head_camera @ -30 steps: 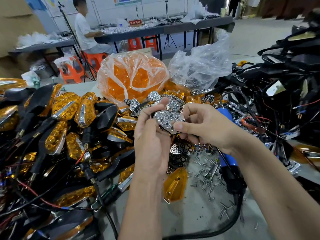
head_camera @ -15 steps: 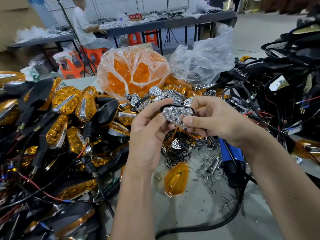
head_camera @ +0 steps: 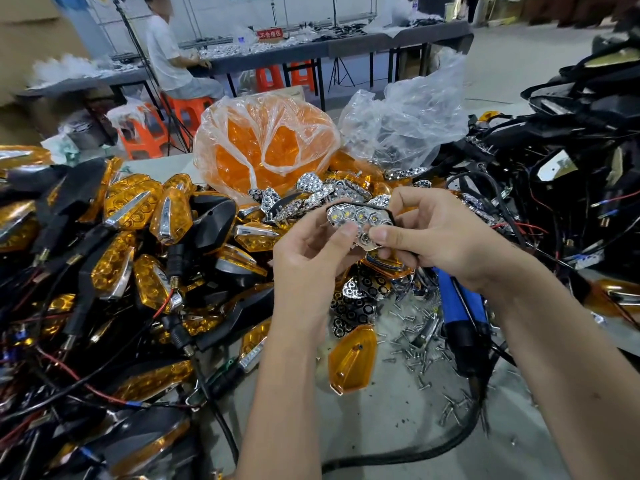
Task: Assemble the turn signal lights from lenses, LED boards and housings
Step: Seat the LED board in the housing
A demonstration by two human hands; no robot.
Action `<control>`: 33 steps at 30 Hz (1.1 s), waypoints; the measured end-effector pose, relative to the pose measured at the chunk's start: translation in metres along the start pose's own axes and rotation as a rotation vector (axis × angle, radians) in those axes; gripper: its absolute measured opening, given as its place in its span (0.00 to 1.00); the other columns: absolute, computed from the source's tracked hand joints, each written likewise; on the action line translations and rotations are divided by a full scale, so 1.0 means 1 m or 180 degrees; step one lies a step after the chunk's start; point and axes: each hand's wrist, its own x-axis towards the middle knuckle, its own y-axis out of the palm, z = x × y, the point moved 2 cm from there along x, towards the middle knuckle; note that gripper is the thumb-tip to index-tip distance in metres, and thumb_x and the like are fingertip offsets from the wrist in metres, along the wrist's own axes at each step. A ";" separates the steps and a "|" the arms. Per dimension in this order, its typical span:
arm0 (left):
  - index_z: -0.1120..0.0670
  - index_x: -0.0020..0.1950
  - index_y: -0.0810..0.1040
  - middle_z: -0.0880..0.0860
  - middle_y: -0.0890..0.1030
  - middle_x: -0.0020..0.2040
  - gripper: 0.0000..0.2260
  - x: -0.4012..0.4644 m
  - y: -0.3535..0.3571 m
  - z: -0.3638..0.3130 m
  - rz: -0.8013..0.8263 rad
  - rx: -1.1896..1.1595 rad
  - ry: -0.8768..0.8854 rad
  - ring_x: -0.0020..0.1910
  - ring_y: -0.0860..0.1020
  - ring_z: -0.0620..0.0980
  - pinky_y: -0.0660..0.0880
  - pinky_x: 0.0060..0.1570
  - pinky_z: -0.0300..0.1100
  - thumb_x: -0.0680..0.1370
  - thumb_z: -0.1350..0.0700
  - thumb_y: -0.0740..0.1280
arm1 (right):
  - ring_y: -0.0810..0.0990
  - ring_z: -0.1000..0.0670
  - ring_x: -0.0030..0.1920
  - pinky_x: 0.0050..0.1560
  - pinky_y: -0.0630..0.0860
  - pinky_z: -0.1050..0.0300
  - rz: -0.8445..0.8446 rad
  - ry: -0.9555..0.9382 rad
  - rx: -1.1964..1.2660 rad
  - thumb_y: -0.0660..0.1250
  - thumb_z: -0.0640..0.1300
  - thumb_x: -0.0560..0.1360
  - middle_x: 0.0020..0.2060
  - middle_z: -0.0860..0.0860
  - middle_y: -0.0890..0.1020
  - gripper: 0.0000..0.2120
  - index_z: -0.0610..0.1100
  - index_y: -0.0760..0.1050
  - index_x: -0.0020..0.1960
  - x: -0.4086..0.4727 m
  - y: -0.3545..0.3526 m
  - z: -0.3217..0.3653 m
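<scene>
Since a moment ago the chrome honeycomb reflector piece with its small yellow LEDs (head_camera: 360,220) has turned face-up between the two hands and lifted a little toward the middle of the frame, with a thin black wire looped along its top edge. Across the whole left side sprawls the heap of finished amber-lensed, black-bodied turn signals (head_camera: 131,244), tangled in red and black leads; the pile of black housings and wiring (head_camera: 571,161) fills the right. Above centre sits the clear plastic bag of orange lenses (head_camera: 266,147). The left hand (head_camera: 308,258) grips the reflector's lower left edge, thumb pressed on its face; the right hand (head_camera: 436,233) pinches its lower right corner between thumb and forefinger. Below them lie a blue-handled electric screwdriver (head_camera: 460,310), a single amber lens (head_camera: 353,358) and scattered silver screws (head_camera: 415,344) on the grey tabletop (head_camera: 391,424).
</scene>
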 end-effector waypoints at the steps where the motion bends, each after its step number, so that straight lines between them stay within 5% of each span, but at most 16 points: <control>1: 0.46 0.44 0.86 0.45 0.84 0.41 0.04 0.000 0.000 -0.001 -0.0032 0.0025 0.0041 0.44 0.83 0.45 0.83 0.47 0.45 0.76 0.55 0.74 | 0.73 0.50 0.26 0.26 0.69 0.64 0.0002 0.0006 -0.0031 0.79 0.52 0.71 0.36 0.37 0.85 0.19 0.42 0.72 0.43 0.000 0.000 0.001; 13: 0.53 0.45 0.88 0.58 0.84 0.43 0.05 0.001 -0.003 0.004 -0.0077 -0.0190 -0.0225 0.43 0.84 0.52 0.83 0.42 0.44 0.71 0.55 0.77 | 0.72 0.50 0.28 0.24 0.64 0.63 0.0247 0.0605 -0.0538 0.73 0.50 0.79 0.40 0.43 0.88 0.14 0.43 0.75 0.58 -0.004 0.004 0.011; 19: 0.61 0.50 0.85 0.62 0.84 0.46 0.12 0.001 -0.003 0.006 -0.0180 -0.0339 -0.0431 0.44 0.84 0.55 0.84 0.40 0.43 0.69 0.58 0.77 | 0.74 0.49 0.30 0.29 0.71 0.61 0.0353 0.0646 -0.0544 0.71 0.46 0.81 0.40 0.41 0.88 0.09 0.40 0.76 0.53 -0.005 0.003 0.012; 23: 0.60 0.47 0.85 0.58 0.87 0.43 0.03 0.001 -0.004 0.007 -0.0157 -0.0387 -0.0501 0.42 0.85 0.54 0.84 0.39 0.43 0.75 0.64 0.74 | 0.73 0.49 0.30 0.29 0.69 0.61 0.0351 0.0690 -0.0471 0.71 0.45 0.81 0.39 0.41 0.87 0.07 0.42 0.77 0.51 -0.004 0.006 0.012; 33: 0.61 0.49 0.84 0.59 0.87 0.46 0.02 0.002 0.000 0.010 -0.0395 -0.0318 -0.0577 0.44 0.86 0.57 0.84 0.40 0.44 0.78 0.65 0.72 | 0.70 0.48 0.31 0.29 0.65 0.60 0.0196 0.0768 -0.0484 0.72 0.46 0.81 0.40 0.39 0.87 0.06 0.46 0.76 0.51 -0.005 0.008 0.017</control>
